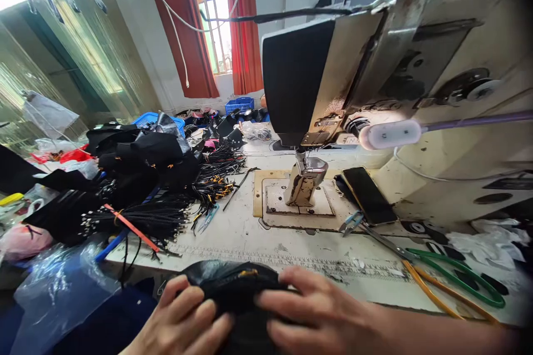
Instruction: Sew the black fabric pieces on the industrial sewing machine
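A black fabric piece (245, 302) with a small orange-yellow mark near its top edge lies between my hands at the table's front edge. My left hand (185, 316) grips its left side with the fingers curled. On the other side, my right hand (312, 308) is closed on the fabric, its fingers slightly blurred. The lower part of the piece runs out of view, and its exact kind does not show. Beyond it stands a post-bed sewing machine (306, 180), its needle area above the metal post and apart from both hands.
Bundled black cords (141, 219) and stacked black fabric pieces (145, 158) crowd the left. Small thread snips (208, 218) lie near the cords. To the right are a phone (370, 195), more snips (352, 223) and large scissors (453, 272). A lamp (391, 134) lights the machine.
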`<state>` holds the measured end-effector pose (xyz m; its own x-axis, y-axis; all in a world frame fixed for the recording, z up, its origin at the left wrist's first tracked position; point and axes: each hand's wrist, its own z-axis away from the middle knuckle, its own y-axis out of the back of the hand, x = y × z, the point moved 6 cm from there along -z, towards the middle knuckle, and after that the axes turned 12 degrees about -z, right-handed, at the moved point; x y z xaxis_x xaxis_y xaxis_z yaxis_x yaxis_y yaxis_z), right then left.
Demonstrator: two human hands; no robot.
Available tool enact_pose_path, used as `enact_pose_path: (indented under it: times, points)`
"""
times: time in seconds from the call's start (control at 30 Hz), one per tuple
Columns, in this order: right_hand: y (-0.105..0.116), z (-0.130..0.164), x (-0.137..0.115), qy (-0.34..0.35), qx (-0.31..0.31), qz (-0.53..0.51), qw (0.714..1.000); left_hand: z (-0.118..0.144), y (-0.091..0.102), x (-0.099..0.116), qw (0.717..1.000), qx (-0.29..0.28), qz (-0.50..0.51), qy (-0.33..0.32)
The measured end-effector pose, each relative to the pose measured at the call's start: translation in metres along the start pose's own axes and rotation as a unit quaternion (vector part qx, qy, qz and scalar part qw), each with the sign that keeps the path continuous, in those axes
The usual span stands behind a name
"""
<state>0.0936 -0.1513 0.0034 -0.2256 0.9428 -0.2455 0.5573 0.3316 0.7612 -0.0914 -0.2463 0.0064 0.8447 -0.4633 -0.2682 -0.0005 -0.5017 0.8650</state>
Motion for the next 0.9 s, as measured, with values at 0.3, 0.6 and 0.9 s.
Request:
enact_pose_path:
  times: [0.3,0.6,0.9]
  points:
    - [-0.045,0.007,0.043,-0.067,0.156,-0.155,0.973,0.013,-0.010,-0.018,1.000,-0.006,0.003,0.002]
    - [-0.064,0.007,-0.004,0.034,0.142,-0.064,0.987,0.079,-0.014,0.007,0.999,0.020,-0.033,0.030]
    - [-0.069,0.003,-0.002,0.043,0.124,-0.057,0.990,0.083,-0.015,0.005,0.994,0.061,-0.012,0.093]
